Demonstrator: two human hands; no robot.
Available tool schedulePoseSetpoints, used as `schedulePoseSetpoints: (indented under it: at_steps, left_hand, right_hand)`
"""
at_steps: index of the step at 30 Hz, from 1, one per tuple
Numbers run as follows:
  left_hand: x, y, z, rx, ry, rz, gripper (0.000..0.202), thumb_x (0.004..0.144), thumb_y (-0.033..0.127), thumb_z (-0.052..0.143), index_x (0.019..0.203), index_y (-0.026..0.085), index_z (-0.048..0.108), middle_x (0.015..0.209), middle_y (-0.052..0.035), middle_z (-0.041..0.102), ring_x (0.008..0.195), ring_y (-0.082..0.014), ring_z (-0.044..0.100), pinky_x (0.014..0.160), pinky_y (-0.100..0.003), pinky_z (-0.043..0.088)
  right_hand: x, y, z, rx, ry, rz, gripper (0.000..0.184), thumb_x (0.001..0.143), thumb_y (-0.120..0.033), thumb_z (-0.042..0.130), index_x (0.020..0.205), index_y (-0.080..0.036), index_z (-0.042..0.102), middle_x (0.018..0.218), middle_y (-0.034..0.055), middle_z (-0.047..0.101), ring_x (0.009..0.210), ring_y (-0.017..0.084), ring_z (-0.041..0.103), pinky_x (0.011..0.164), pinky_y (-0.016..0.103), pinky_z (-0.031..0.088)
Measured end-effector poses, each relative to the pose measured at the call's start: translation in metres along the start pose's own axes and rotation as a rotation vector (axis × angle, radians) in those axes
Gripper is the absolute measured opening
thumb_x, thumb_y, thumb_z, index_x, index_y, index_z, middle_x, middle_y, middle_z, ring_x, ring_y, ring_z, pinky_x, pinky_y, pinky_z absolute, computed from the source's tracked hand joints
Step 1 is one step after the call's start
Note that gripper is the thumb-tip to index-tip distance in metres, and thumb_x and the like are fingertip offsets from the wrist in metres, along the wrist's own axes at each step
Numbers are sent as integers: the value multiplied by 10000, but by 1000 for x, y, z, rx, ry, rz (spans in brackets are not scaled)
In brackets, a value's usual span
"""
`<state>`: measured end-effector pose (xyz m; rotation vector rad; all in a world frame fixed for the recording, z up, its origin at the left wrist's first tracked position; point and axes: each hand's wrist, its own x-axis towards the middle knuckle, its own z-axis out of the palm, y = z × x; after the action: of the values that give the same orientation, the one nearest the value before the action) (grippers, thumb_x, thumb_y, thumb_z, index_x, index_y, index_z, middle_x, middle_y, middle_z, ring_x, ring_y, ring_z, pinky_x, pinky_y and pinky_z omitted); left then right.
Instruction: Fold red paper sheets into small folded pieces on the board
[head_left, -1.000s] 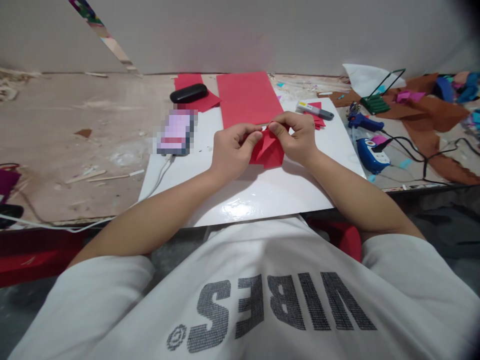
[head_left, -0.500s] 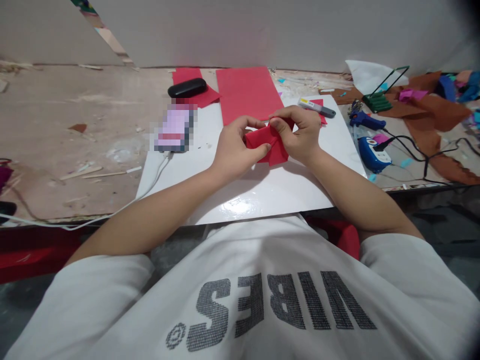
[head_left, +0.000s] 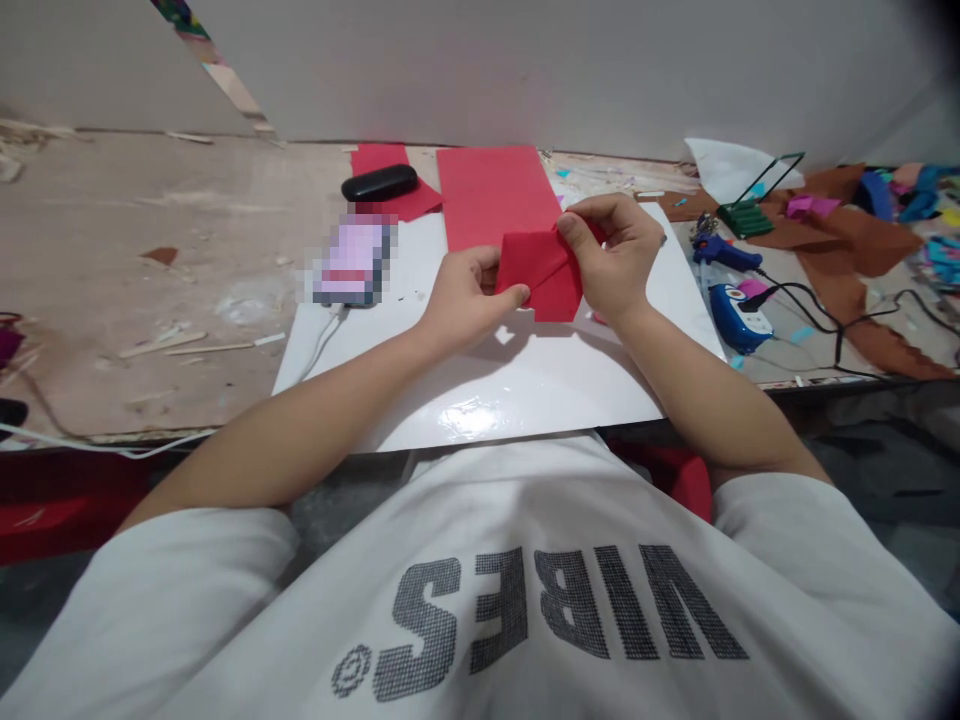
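Pinching the folded red sheet (head_left: 541, 262) at frame centre, above the white board (head_left: 517, 385), with left hand (head_left: 466, 297) at lower-left edge and right hand (head_left: 616, 258) at upper-right corner. Might skew or tear if tugged unevenly; might unfold if pinched too slackly.

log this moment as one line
left hand: holding folded red sheet | right hand: pinching its upper edge | below: white board | nearby: phone
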<state>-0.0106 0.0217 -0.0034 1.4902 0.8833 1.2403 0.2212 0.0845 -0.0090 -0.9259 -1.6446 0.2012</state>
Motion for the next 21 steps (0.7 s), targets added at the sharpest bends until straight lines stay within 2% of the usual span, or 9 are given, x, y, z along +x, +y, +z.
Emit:
schedulePoseSetpoints:
  at_steps: [4,7,11,13,15,16,19,21]
  left_hand:
    - [-1,2,5,-7,36,11,595,763,690,1166,980,212,885,910,-85,906,879,-298,881,777,-411,770]
    - [-2,1,8,-10,59,-8,699,790,873,1128,880,236,855,818,-80,855,771,-282,830,662,-413,721]
    - [-1,-3,6,-24,132,14,722,817,903,1102,919,232,856,862,-78,868,798,-281,855,657,-402,710]
    - [0,-5,3,-2,173,42,704,828,890,1105,951,238,867,890,-73,886,829,-278,864,674,-393,711]
    - [1,-7,2,25,198,57,699,826,902,1104,923,255,857,860,-55,872,810,-265,846,655,-382,696]
    - [1,-8,2,34,202,61,709,819,917,1102,892,262,842,825,-44,849,782,-256,826,629,-376,679]
    - [1,-9,1,45,205,73,765,798,969,1087,809,262,794,732,-24,766,698,-225,754,551,-357,619]
    - [1,-9,-1,46,204,86,788,799,988,1075,791,255,784,716,-22,739,680,-213,737,536,-350,610]
  right_hand:
    - [-4,-10,7,162,129,3,735,1078,-1052,743,1024,-325,838,991,41,899,925,275,861,887,527,770]
    - [-5,-5,12,247,111,70,763,1031,-1072,780,1035,-310,820,991,39,882,972,305,888,937,561,770]
    - [-3,6,17,330,-70,199,833,943,-1142,794,1181,-345,774,1185,76,916,1158,315,882,1045,552,764]
    - [-5,5,20,419,-172,268,888,817,-1165,885,1151,-352,756,1203,75,925,1144,310,866,1023,538,769]
    - [-9,-1,25,520,-229,323,923,699,-1165,961,1031,-334,733,1112,69,912,1056,315,855,959,553,783]
    - [-11,-5,27,557,-233,343,913,687,-1150,981,980,-324,723,1070,68,901,1026,321,852,935,566,788]
    - [-15,-10,30,580,-216,362,864,740,-1105,994,906,-302,721,972,64,860,961,321,847,875,567,789]
    - [-13,-4,28,541,-194,347,879,751,-1128,967,859,-295,710,880,44,810,880,295,819,811,531,774]
